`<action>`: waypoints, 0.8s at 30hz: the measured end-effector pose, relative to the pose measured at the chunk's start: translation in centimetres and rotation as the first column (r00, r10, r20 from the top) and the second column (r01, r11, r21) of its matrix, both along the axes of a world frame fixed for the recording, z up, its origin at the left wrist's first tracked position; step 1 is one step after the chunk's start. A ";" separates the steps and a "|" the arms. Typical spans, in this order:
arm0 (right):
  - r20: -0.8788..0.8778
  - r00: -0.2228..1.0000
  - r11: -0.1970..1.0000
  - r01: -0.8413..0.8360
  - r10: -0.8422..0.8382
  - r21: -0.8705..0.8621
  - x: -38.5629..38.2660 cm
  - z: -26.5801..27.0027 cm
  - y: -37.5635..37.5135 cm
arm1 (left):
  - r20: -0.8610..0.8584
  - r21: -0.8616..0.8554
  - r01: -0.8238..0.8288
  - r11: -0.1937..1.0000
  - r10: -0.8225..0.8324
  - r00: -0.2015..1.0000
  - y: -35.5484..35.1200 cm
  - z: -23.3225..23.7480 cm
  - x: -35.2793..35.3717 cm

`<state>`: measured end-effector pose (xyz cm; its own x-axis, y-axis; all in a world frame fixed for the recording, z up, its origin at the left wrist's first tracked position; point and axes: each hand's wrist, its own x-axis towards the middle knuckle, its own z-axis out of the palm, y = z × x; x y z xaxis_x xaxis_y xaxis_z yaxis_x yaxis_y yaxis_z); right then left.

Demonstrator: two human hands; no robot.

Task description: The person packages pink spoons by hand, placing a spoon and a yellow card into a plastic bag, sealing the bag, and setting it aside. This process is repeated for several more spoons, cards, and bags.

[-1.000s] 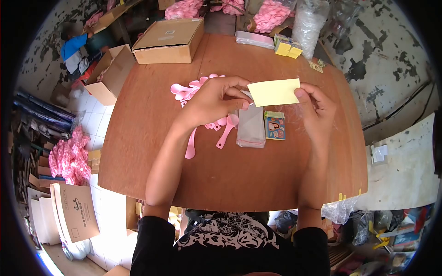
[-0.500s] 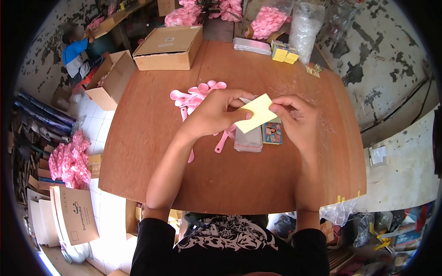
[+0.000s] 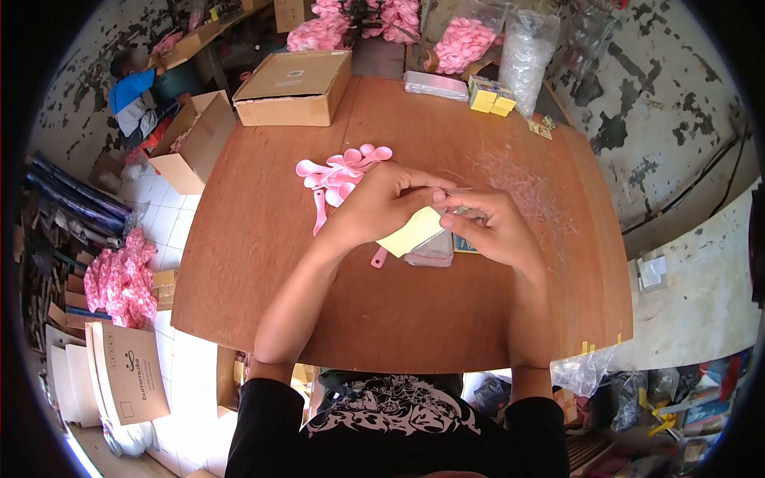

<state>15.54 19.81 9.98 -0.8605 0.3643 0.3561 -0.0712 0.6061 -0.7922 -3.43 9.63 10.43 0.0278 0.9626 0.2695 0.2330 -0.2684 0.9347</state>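
Note:
Over the middle of the brown wooden table [image 3: 398, 311], my left hand [image 3: 382, 203] and my right hand [image 3: 482, 227] are pressed together around a pale yellow card [image 3: 410, 233]. The card slants down to the left between my fingers. Under my hands lies a small stack of clear plastic bags [image 3: 434, 251], and a small printed box [image 3: 464, 244] is mostly hidden by my right hand. Several pink plastic spoons [image 3: 343, 169] lie in a heap just left of my left hand.
A closed cardboard box [image 3: 295, 77] and an open carton [image 3: 194, 139] stand at the far left. Clear bags [image 3: 434, 84] and yellow boxes [image 3: 490, 95] sit at the back edge. A person in blue [image 3: 131, 92] crouches on the floor at left.
My hands have come closer together and lower over the table. The yellow card, held flat and level a second ago, has tilted and is now largely covered by my fingers.

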 end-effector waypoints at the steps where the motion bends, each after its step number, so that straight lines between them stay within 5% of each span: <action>1: 0.068 0.998 0.998 -0.003 0.007 -0.063 0.0 -0.1 -0.2 | 0.003 0.016 0.008 1.000 -0.008 1.000 0.0 0.0 0.2; 5: 0.253 0.965 0.995 -0.048 0.069 -0.088 0.1 0.3 -0.6 | -0.030 0.193 0.030 0.981 -0.025 0.999 0.7 -1.4 0.5; 8: 0.335 0.942 0.995 -0.053 0.021 0.086 0.1 -1.2 0.0 | -0.079 0.279 0.031 0.960 -0.010 0.997 0.4 -1.2 0.6; 11: 0.155 0.988 0.986 -0.030 0.005 0.165 -0.6 -1.7 -0.2 | -0.086 0.242 -0.061 0.968 0.083 0.993 -0.9 0.1 0.6; 13: -0.200 0.970 0.990 0.122 -0.135 -0.076 -1.7 -1.7 -1.4 | -0.157 0.223 -0.052 0.973 0.088 0.984 -0.9 0.0 -1.3; 14: -0.292 0.938 0.960 0.111 -0.186 -0.255 -2.3 -1.3 -2.3 | -0.280 0.230 -0.102 0.968 0.166 0.945 -1.1 0.2 -2.3; 15: -0.289 0.940 0.961 0.105 -0.180 -0.258 -2.7 -1.6 -2.5 | -0.397 0.243 -0.149 0.959 0.238 0.886 -1.5 0.5 -2.9; 17: -0.208 0.918 0.941 0.324 -0.338 -0.099 -3.4 -2.3 -2.8 | -0.093 -0.052 -0.265 0.963 0.260 0.961 -3.2 2.4 -3.3; 18: -0.186 0.929 0.935 0.342 -0.320 0.097 -4.1 -2.6 -3.2 | -0.155 0.079 -0.289 0.954 0.298 0.942 -3.2 2.1 -4.0; 19: -0.184 0.931 0.936 0.337 -0.316 0.097 -4.5 -3.5 -2.9 | -0.212 0.209 -0.300 0.931 0.343 0.915 -3.1 1.9 -4.7; 21: 0.071 0.995 0.744 0.010 -0.077 0.668 -5.7 -6.8 -1.4 | -0.199 0.174 -0.331 0.927 0.363 0.910 -3.5 1.9 -5.3; 24: 0.230 0.962 0.579 -0.104 -0.149 0.809 -7.2 -9.4 -1.1 | -0.213 0.095 -0.363 0.927 0.375 0.902 -4.2 2.7 -5.6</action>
